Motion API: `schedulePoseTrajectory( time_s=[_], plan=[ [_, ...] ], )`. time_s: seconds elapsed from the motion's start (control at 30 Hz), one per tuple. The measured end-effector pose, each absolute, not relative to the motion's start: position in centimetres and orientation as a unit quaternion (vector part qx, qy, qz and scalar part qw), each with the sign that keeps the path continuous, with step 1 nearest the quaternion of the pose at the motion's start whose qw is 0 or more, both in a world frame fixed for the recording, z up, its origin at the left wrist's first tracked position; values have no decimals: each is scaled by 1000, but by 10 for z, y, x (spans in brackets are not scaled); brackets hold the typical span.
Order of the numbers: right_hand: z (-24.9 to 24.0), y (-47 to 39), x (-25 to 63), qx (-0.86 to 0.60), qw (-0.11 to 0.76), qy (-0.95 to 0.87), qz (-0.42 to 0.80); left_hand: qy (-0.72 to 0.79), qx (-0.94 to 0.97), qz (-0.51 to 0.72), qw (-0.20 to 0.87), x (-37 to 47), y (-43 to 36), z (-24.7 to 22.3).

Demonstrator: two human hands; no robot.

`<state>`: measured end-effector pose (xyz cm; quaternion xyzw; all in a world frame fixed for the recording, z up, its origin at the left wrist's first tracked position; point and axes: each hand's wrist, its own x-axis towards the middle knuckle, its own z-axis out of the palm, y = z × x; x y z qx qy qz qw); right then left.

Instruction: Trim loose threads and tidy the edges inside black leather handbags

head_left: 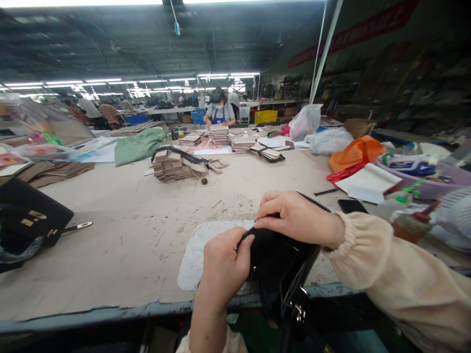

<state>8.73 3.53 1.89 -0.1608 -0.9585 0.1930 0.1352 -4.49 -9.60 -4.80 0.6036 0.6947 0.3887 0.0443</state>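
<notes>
A black handbag [272,264] with gold-coloured metal fittings hangs tilted over the table's front edge. My left hand [226,260] pinches the bag's upper rim between thumb and fingers. Just to the right, my right hand [294,215] grips the same rim, its fingertips close to my left thumb. Under the bag and my left wrist lies a white sheet [191,264] on the table. The bag's lower part drops below the edge into shadow, and its inside is mostly dark.
Another black bag [33,211] stands at the left. Stacked brown pieces [172,166] lie mid-table. At right are a notebook [370,184], a phone [352,206], a purple basin [441,189], bottles and a white fan [454,215]. A co-worker [220,110] sits across the table.
</notes>
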Motion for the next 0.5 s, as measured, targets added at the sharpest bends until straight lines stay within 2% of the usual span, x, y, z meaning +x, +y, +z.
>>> schedulePoseTrajectory(
  time_s=[0.2,0.5],
  plan=[
    [17,36,90,-128,133,-969,166,697,601,387,49,-45,-97,-48],
    [19,37,93,-131,145,-957,217,696,603,387,56,-45,-97,-49]
  ],
)
